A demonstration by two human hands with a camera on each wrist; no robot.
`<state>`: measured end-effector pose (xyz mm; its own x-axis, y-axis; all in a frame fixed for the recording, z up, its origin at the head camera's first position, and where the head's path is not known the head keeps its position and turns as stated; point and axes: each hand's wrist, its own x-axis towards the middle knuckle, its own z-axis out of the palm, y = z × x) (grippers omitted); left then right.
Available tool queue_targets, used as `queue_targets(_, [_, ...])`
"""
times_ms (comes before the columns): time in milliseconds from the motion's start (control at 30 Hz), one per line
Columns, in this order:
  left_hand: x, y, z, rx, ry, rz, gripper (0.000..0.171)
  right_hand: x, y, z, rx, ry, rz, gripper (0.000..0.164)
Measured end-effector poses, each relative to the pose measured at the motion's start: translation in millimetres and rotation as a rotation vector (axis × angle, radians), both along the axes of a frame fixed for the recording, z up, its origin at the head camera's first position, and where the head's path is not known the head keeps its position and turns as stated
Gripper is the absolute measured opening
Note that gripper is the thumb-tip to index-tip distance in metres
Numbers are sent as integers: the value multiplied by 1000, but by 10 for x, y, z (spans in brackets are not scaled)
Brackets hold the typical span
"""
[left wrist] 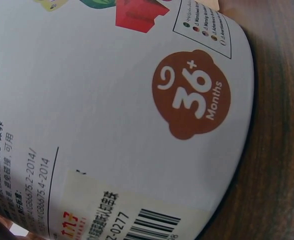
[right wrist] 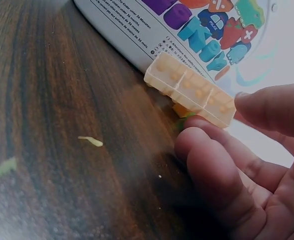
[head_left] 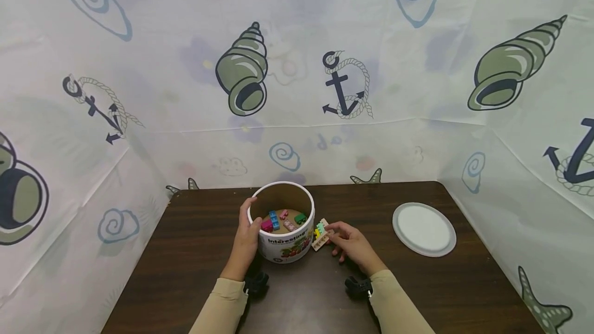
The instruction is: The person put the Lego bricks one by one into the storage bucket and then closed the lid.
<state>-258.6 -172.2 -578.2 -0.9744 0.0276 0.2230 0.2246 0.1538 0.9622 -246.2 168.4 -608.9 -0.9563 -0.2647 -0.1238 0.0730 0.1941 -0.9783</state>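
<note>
A white round bucket (head_left: 284, 251) with printed fruit stands upright on the table. My left hand (head_left: 245, 241) grips its left side, fingers over the rim. Inside lie a blue brick (head_left: 275, 220), a magenta brick (head_left: 266, 226), a green brick (head_left: 300, 218) and pink bricks (head_left: 290, 225). Just right of the bucket, my right hand (head_left: 353, 245) pinches a cream toy brick (right wrist: 189, 90) at one end, its hollow underside towards the right wrist camera. Yellow and green pieces (head_left: 319, 229) show beside it, partly hidden by the fingers. In the left wrist view, the bucket's printed wall (left wrist: 112, 100) fills most of the picture.
A white round lid (head_left: 424, 229) lies flat on the right of the dark wooden table (head_left: 195, 251). Patterned cloth (head_left: 297, 159) encloses the table at the back and sides. Black wrist cameras (head_left: 357, 287) sit at both cuffs.
</note>
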Motion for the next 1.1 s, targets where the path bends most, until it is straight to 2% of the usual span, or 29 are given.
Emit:
queue_targets(133, [2,2,8,-1,-2,6,60,-4,-12,-13,50,33,23,36])
queue_targets(267, [3,7,13,-1,3,8,61,-8,-22,-28,73,51,13,32])
queue_targets(933, [-8,12,17,2,22,-1,65,-6,-25,-26,20,37,-53,19])
queue_targets(1100, [-15,3,-2,-4,19,3,64,-4,-21,-5,19,28,-60,23])
